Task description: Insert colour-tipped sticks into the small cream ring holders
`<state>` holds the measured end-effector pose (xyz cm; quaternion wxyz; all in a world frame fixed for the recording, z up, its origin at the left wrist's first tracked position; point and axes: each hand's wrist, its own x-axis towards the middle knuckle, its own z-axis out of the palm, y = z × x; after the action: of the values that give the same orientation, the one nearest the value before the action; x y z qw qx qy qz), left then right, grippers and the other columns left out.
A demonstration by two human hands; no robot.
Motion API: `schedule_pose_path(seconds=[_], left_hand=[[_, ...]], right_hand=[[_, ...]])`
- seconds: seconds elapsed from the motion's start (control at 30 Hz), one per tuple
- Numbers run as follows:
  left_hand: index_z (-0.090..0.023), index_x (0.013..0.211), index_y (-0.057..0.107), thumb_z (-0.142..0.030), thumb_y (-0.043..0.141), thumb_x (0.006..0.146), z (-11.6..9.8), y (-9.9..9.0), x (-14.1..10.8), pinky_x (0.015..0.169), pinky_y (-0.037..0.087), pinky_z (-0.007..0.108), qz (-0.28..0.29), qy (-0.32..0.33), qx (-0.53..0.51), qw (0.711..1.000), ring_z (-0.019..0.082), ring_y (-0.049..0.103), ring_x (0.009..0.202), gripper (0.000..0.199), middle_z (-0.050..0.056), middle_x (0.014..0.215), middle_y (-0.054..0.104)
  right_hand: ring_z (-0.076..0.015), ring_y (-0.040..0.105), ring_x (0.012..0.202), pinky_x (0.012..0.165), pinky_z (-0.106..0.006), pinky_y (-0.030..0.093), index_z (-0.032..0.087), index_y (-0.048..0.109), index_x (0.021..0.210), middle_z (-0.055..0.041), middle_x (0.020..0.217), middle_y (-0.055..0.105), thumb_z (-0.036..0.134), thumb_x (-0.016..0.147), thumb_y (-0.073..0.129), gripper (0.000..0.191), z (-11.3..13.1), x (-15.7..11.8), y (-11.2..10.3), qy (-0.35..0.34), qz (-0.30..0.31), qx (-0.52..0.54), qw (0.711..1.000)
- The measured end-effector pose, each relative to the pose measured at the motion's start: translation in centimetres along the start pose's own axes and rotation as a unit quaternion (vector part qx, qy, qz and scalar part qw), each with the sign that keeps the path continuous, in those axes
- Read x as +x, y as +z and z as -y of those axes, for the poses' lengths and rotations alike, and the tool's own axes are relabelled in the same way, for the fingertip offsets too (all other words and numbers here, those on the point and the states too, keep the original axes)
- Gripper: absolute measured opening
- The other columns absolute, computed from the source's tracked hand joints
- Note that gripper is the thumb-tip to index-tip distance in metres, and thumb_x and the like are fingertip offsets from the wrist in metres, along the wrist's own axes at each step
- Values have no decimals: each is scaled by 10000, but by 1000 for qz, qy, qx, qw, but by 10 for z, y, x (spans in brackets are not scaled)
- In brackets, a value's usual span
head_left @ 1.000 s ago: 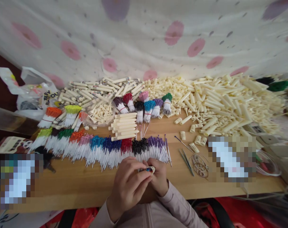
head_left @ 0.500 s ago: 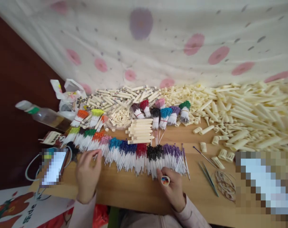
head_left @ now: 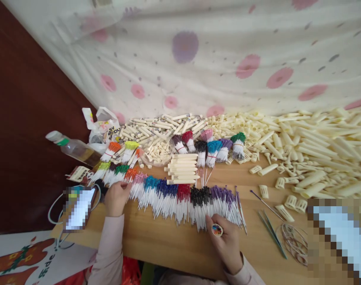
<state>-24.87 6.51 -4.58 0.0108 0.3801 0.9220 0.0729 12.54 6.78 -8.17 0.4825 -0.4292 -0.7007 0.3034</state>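
- Left hand (head_left: 117,198) has moved up the table to the refill row since the frame half a second earlier; right hand (head_left: 228,241) sits much as it was, the whole view having shifted slightly.
- Left fingertips are at the orange-headed refills (head_left: 130,173), with the pink-headed refills (head_left: 138,180) just to their right. Thumb and forefinger look close together; cannot tell whether they touch or pinch a refill.
- Refill long axes here: heads pointing away from the person, white shafts running back toward the person and slightly left.
- Right hand's fingers clamped around a cream pen barrel (head_left: 217,230), its round end facing up at the camera, several colours showing inside. Barrel lies well to the right of the left fingertips, nearer the person, just below the black-headed refills (head_left: 200,193).
- Surface: wooden table (head_left: 165,241). Stacked barrels (head_left: 183,169) lie beyond the row; tweezers (head_left: 279,246) lie to the right.
- Room: flower-printed sheet (head_left: 212,79) hanging behind; tilted bottle (head_left: 79,151) far left.
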Motion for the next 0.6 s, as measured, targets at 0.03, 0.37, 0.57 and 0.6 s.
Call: schedule_pose_path(seconds=[0.03, 0.37, 0.57, 0.6], left_hand=[[-173, 863, 788, -422, 587, 865, 1, -1, 0, 660, 512, 329, 4, 0, 2, 1000, 325, 758, 874, 321, 132, 901, 817], [-141, 1045, 760, -298, 509, 952, 4, -18, 13, 743, 538, 359, -2, 1, 39, 999, 330, 743, 966, 310, 148, 1019, 801], [-146, 1147, 692, -283, 579, 1005, 0, -18, 31, 902, 571, 424, 14, -9, 64, 998, 243, 707, 1037, 227, 104, 1132, 734], [-149, 1157, 679, -320, 611, 997, -1, -17, 32, 914, 576, 440, 21, -12, 68, 997, 231, 700, 1039, 244, 91, 1149, 720]], right_hand=[[-86, 375, 405, 423, -231, 278, 242, 375, 589, 81, 497, 370, 297, 991, 581, 455, 0, 0, 0, 0, 4, 1, 1000], [-89, 384, 411, 424, -227, 289, 242, 373, 588, 78, 498, 380, 310, 993, 573, 456, 1, 1, 1, 3, 9, 2, 1000], [-86, 378, 401, 419, -230, 278, 241, 379, 581, 82, 488, 377, 299, 989, 571, 455, 2, 2, 0, -5, 6, -3, 1000], [-87, 380, 403, 420, -230, 279, 241, 378, 581, 82, 490, 375, 298, 990, 570, 455, 2, 3, -1, -4, 8, -4, 1000]])
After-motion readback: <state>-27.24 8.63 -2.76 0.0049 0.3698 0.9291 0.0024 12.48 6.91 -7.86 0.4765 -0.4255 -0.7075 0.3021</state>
